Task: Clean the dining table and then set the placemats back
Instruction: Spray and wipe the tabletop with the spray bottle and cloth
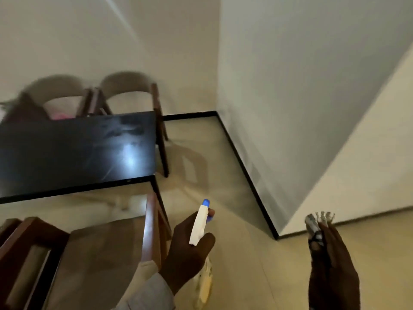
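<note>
While the dining table [73,153] is seen at the left with a glossy black top bearing pale streaks and a bright glare, a spray bottle [199,222] with a white head and blue nozzle is gripped in the left hand [188,249], the fingers being wrapped round its neck and one fingertip laid by the trigger; the pale yellowish body of the bottle hangs below the hand. A patterned grey and white cloth [315,227] is pinched in the right hand [333,265], whose fingers are closed along it, and its fringed end sticks up above the fingertips. Both hands are held over the beige tiled floor [223,171], to the right of the table and apart from it. Between the left hand and the table, a wooden chair [89,253] is pushed toward the near edge. Two more chairs [125,90] are set at the far edge, against the wall; something pink is glimpsed on the left one, blurred. No placemats can be made out on the tabletop. A white wall corner [279,153] with black skirting stands at the right.
</note>
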